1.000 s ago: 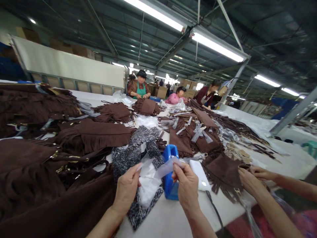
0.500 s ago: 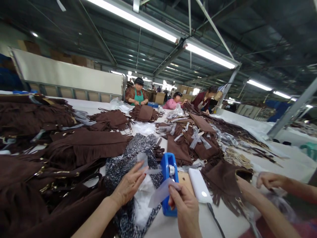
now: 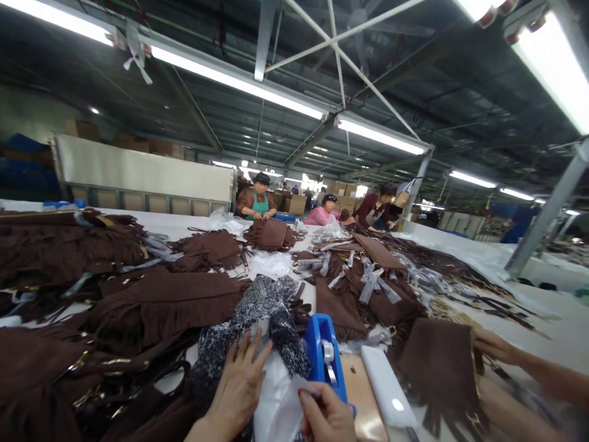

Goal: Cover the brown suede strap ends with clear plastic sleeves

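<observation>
My left hand (image 3: 239, 383) lies with fingers spread on a black-and-white woven cloth (image 3: 262, 301), its fingertips by a small translucent piece (image 3: 263, 326). In a pinch of thumb and finger, my right hand (image 3: 329, 414) holds a thin translucent sheet (image 3: 288, 408). White soft sheets (image 3: 271, 374) rest on the cloth between my hands. Just beyond the right hand stands a blue tape dispenser (image 3: 316, 337) with a roll in it. A gold phone (image 3: 361, 387) and a white power bank (image 3: 384, 383) with a cable lie to its right.
Brown fringed bags (image 3: 165, 301) cover the table's left side, and more bags (image 3: 338, 307) with plastic wrapping are piled past the dispenser. At right, a co-worker's hands (image 3: 501, 350) hold a brown fringed bag (image 3: 437, 359). Several people work across the table.
My right hand has moved down and slightly left, away from the dispenser, with the translucent sheet. My left hand has flattened on the cloth. The co-worker's bag has turned upright. The view has tilted up.
</observation>
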{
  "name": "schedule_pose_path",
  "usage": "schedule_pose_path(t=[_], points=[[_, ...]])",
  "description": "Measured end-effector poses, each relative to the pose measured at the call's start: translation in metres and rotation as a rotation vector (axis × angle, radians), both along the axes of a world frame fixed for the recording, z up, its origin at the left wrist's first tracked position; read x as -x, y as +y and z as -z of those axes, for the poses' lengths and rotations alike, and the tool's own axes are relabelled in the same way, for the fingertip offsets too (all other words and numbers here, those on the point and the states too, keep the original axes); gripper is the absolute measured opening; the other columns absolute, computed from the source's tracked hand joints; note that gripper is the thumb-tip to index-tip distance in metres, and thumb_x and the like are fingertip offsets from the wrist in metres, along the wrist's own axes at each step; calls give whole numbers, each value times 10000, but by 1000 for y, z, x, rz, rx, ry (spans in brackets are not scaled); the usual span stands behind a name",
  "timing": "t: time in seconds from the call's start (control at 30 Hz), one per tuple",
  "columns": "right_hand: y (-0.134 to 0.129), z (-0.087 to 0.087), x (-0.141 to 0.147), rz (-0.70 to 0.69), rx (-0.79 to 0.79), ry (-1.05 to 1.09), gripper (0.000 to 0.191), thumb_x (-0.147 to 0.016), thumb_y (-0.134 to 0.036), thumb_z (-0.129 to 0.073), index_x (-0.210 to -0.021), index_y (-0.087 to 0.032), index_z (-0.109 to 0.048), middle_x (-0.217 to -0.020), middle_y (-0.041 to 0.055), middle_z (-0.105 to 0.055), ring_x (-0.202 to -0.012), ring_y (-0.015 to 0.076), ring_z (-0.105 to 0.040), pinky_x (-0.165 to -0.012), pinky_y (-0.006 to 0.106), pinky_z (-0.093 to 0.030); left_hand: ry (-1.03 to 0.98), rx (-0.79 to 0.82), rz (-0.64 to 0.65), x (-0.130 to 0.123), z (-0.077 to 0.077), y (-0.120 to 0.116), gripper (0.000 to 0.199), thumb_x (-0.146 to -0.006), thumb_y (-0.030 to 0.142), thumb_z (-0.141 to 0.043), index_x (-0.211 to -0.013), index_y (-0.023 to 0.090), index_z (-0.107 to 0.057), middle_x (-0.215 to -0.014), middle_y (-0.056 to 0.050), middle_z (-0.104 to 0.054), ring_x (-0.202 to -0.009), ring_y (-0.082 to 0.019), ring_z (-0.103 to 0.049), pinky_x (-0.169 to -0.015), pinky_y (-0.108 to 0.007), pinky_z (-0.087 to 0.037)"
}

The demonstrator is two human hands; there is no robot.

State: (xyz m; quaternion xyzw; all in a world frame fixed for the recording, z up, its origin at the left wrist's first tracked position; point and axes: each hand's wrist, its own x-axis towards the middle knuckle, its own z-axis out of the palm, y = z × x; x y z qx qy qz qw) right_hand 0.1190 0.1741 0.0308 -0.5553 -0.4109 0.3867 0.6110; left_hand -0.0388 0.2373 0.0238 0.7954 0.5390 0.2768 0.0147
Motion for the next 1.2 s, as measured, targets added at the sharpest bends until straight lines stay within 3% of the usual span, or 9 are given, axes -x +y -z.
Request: schedule_pose_path(t=[0.13,0.27,0.37,0.57,0.67,0.8,1.0,1.1,1.2], points=[[-2,-7,8,-70,63,55,310,-599,-443,-649,-635,-138,-606,-349,-51,-453,-311,53,-334,-339,162,-241,-614,287,43,-7,-11,-31,389,-785,358,-433,-1059,144,-608,-1127,-135,-625,-1051,-250,-551,-932,-420,-402],[-4,-11,15,-108,129,78,275,-596,-398,-643,-593,-141,-546,-357,-65,-445,-332,45,-340,-356,157,-249,-986,692,165,-16,-10,-48,318,-557,364,-629,-787,144,-640,-793,-69,-694,-733,-205,-609,-682,-293,-469],[-5,-10,17,-126,149,72,278,-596,-400,-636,-582,-143,-533,-358,-60,-455,-331,48,-344,-356,163,-252,-997,721,84,-22,1,-48,242,-556,408,-565,-514,173,-519,-457,3,-550,-453,-134,-472,-474,-250,-364],[-6,-6,10,-85,154,36,321,-596,-447,-629,-592,-133,-563,-375,-50,-461,-345,64,-360,-372,188,-266,-914,608,-118,-23,12,-42,266,-634,415,-446,-483,197,-468,-424,11,-480,-429,-142,-436,-468,-266,-328],[-10,-8,5,-40,143,0,310,-579,-438,-646,-531,-157,-523,-372,-79,-378,-368,58,-297,-389,198,-233,-826,482,-173,-20,6,-48,275,-680,384,-453,-697,153,-600,-709,-99,-642,-703,-247,-573,-688,-365,-414],[-18,-9,3,-18,94,-47,315,-553,-369,-682,-460,-168,-458,-455,-62,-383,-475,76,-324,-471,210,-287,-661,196,-90,-19,-4,-69,466,-732,376,-470,-1118,128,-549,-1208,-159,-540,-1162,-284,-420,-986,-435,-271],[-27,0,10,-155,161,83,346,-529,-394,-723,-478,-166,-467,-431,-70,-377,-426,57,-280,-407,200,-218,-872,622,137,-26,-3,-94,189,-638,223,-561,-806,175,-635,-846,-57,-676,-838,-209,-586,-754,-295,-418],[-33,0,12,-209,202,136,356,-521,-443,-743,-551,-149,-545,-409,-93,-337,-374,31,-208,-367,195,-133,-1128,790,87,-29,4,-101,125,-632,271,-586,-571,168,-554,-528,-4,-596,-521,-133,-501,-532,-245,-351],[-43,-1,15,-278,259,213,402,-517,-471,-752,-681,-132,-612,-427,-96,-367,-351,15,-213,-356,179,-126,-1356,903,11,-31,8,-111,238,-582,340,-674,-541,157,-527,-462,-2,-585,-444,-99,-446,-495,-225,-294]])
